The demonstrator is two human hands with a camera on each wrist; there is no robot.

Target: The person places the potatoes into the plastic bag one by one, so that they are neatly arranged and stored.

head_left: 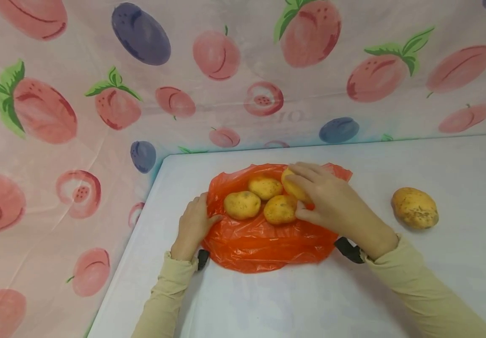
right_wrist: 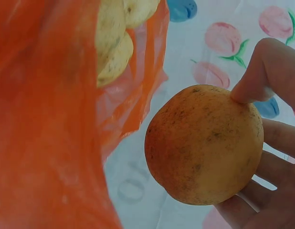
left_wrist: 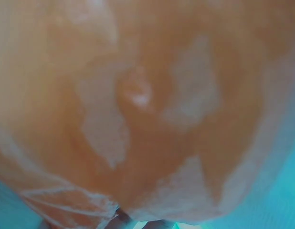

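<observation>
A thin orange-red plastic bag (head_left: 264, 256) lies spread on the table, with three yellow potatoes (head_left: 242, 205) grouped on it. My left hand (head_left: 193, 221) grips the bag's left edge, thumb over the plastic. Blurred orange film (left_wrist: 152, 143) fills most of the left wrist view. My right hand (head_left: 331, 197) holds another potato (right_wrist: 205, 145) between thumb and fingers, over the right part of the bag. From above, the hand partly covers this potato. The right wrist view shows it beside the bag's edge, speckled with dark marks.
A larger, rough-skinned potato (head_left: 415, 208) sits apart on the white table (head_left: 395, 281), to the right of the bag. A fruit-patterned cloth (head_left: 243, 103) hangs behind and along the left side of the table.
</observation>
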